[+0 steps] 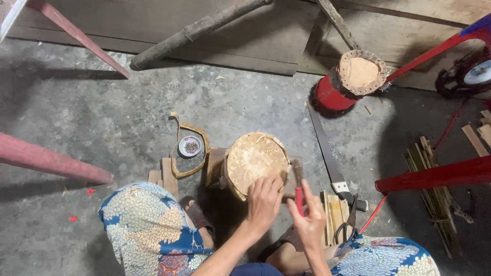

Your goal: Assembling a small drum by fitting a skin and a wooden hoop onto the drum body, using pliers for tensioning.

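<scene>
A small drum with a pale hide top (254,161) stands on the concrete floor between my knees. My left hand (264,201) rests on the drum's near rim, fingers pressed against the hide edge. My right hand (309,221) grips the red handle of a hammer (298,196); its dark head is raised beside the drum's right rim. My legs in blue and yellow patterned cloth frame the bottom of the view.
A small dish of dark nails (190,146) sits inside a bent wooden hoop (190,153) left of the drum. A handsaw (327,158), scissors (346,230) and wood strips (432,184) lie right. A red drum (348,79) stands behind. Red poles cross both sides.
</scene>
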